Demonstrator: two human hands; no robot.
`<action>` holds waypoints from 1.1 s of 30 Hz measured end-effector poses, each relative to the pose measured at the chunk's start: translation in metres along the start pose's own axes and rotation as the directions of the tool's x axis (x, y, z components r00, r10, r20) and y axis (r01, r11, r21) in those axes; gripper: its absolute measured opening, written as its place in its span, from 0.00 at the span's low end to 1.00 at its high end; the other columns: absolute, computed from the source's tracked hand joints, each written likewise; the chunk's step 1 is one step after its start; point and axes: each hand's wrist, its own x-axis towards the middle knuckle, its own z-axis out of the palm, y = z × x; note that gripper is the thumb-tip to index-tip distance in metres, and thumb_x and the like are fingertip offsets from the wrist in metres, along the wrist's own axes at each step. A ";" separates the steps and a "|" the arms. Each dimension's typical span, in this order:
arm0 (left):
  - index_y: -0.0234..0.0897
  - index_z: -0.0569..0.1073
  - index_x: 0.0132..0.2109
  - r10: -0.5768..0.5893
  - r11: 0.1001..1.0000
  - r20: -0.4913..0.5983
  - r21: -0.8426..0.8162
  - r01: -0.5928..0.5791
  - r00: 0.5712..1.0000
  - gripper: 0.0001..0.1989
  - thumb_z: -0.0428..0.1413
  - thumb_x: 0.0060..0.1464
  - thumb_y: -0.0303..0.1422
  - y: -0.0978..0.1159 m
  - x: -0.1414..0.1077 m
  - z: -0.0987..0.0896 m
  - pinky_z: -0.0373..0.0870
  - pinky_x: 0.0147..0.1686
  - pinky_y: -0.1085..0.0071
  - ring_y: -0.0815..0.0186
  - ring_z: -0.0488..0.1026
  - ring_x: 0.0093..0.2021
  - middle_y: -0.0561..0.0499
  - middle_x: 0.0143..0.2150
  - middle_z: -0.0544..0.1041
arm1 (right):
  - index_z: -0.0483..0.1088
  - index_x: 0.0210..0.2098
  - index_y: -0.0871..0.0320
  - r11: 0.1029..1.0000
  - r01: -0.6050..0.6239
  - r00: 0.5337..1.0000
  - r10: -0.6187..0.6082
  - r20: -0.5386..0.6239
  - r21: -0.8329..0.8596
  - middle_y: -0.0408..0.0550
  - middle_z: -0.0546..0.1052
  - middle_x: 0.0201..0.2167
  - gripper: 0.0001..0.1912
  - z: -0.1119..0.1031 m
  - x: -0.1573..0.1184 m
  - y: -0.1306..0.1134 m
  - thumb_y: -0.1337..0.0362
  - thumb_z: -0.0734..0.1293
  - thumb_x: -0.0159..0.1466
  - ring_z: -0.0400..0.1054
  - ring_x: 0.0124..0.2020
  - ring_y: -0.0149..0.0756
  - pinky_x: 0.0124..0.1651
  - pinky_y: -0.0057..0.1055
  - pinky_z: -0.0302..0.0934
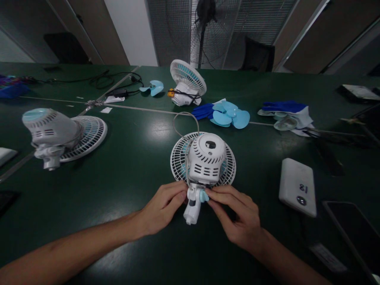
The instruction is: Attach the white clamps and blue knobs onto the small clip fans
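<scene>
The fan [208, 168] lies grille-down on the worktop [133, 158]; at its six o'clock, the right hand [239, 213] pinches the blue knob [203, 196], apparently adjusting it. I can't tell the left hand's [163, 208] grip. A steady twist seems called for.

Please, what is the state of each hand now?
Left hand: at the white bracket; grip cannot be told.
Right hand: closed, holding the light-blue knob.

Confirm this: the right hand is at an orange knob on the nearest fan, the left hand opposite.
No: the knob at the right hand is light blue, not orange, as the head view shows; the left hand is indeed opposite.
</scene>
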 end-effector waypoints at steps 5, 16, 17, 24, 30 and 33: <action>0.34 0.72 0.40 0.004 1.000 -0.001 -0.002 -0.004 1.000 0.16 0.44 0.74 0.34 0.002 0.001 -0.001 0.63 0.41 0.70 0.67 0.68 0.38 0.50 0.38 0.73 | 0.74 0.53 0.58 1.000 -0.005 1.000 0.005 0.002 0.006 0.48 0.81 0.42 0.18 0.001 -0.002 0.000 0.77 0.68 0.66 0.77 0.41 0.32 0.39 0.29 0.73; 0.34 0.70 0.39 -0.008 1.000 -0.017 0.008 0.009 1.000 0.16 0.44 0.73 0.35 -0.001 -0.001 0.000 0.64 0.41 0.70 0.66 0.67 0.37 0.50 0.36 0.71 | 0.74 0.53 0.57 0.999 -0.025 1.000 0.025 0.007 -0.044 0.48 0.81 0.42 0.16 0.003 -0.003 0.004 0.73 0.70 0.67 0.78 0.41 0.32 0.41 0.30 0.74; 0.34 0.70 0.39 -0.015 1.000 -0.015 0.011 0.016 1.000 0.16 0.43 0.73 0.35 -0.001 -0.001 0.000 0.64 0.41 0.69 0.66 0.67 0.38 0.50 0.36 0.71 | 0.74 0.52 0.57 0.999 -0.033 0.999 0.033 0.005 -0.039 0.48 0.82 0.42 0.15 0.003 -0.003 0.004 0.72 0.70 0.67 0.78 0.42 0.33 0.41 0.31 0.74; 0.34 0.70 0.38 -0.010 1.000 -0.007 0.025 0.010 1.000 0.17 0.43 0.73 0.35 0.003 0.000 0.000 0.65 0.42 0.69 0.65 0.68 0.38 0.49 0.37 0.71 | 0.75 0.41 0.57 0.989 -0.142 0.989 0.143 -0.041 0.043 0.45 0.80 0.35 0.05 0.008 0.001 -0.004 0.72 0.71 0.66 0.76 0.36 0.31 0.39 0.29 0.71; 0.34 0.72 0.40 0.009 1.000 0.015 0.028 -0.010 1.000 0.16 0.43 0.73 0.35 0.003 0.001 0.000 0.64 0.42 0.70 0.66 0.68 0.38 0.49 0.38 0.73 | 0.68 0.27 0.57 0.933 -0.333 0.942 0.337 -0.001 0.138 0.38 0.70 0.23 0.12 0.012 0.004 -0.008 0.68 0.69 0.67 0.67 0.24 0.26 0.28 0.27 0.63; 0.34 0.71 0.40 0.024 1.000 0.020 0.008 -0.024 1.000 0.16 0.43 0.73 0.35 0.001 0.000 0.000 0.64 0.42 0.70 0.66 0.69 0.38 0.49 0.38 0.72 | 0.71 0.35 0.56 0.950 -0.287 0.958 0.286 0.026 0.124 0.40 0.74 0.28 0.04 0.007 0.002 -0.003 0.69 0.68 0.67 0.70 0.27 0.28 0.31 0.27 0.65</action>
